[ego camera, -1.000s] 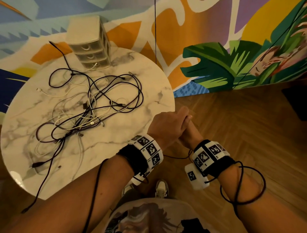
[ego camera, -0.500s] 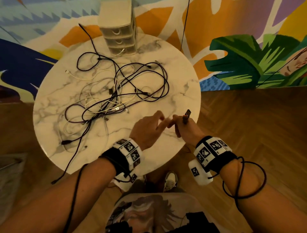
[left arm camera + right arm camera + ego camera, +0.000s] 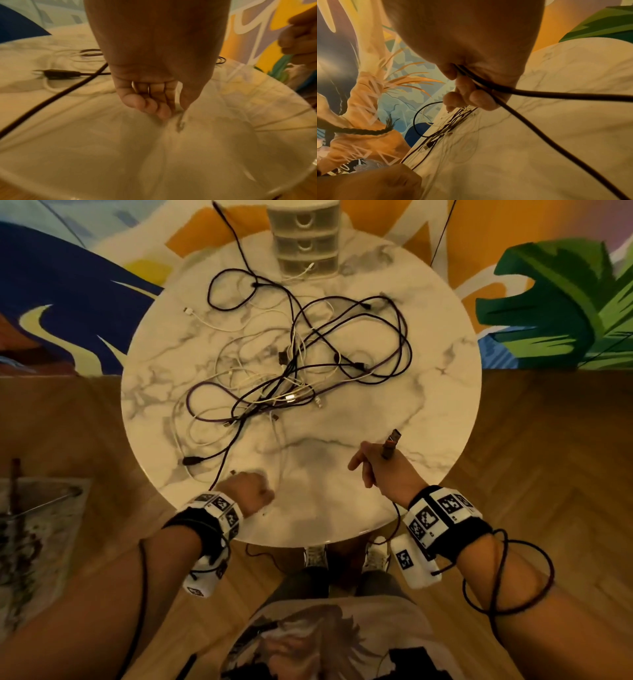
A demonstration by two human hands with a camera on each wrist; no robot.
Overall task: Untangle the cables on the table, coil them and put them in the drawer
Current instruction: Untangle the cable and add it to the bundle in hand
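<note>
The right hand (image 3: 382, 470) is closed around a dark cable (image 3: 547, 94), its USB plug (image 3: 391, 444) sticking up out of the fist, pointing away from the body; the cable's slack runs back off the near edge of the tabletop (image 3: 428, 412). The left hand (image 3: 251, 491) is low on the tabletop, fingertips (image 3: 159, 109) bunched and seemingly pinching the tip of a thin white cable (image 3: 180, 121); blur leaves this uncertain. The cable tangle (image 3: 294, 364) lies ahead of both hands, slightly nearer the left. The drawer unit (image 3: 303, 237) stands beyond it, well away from both.
</note>
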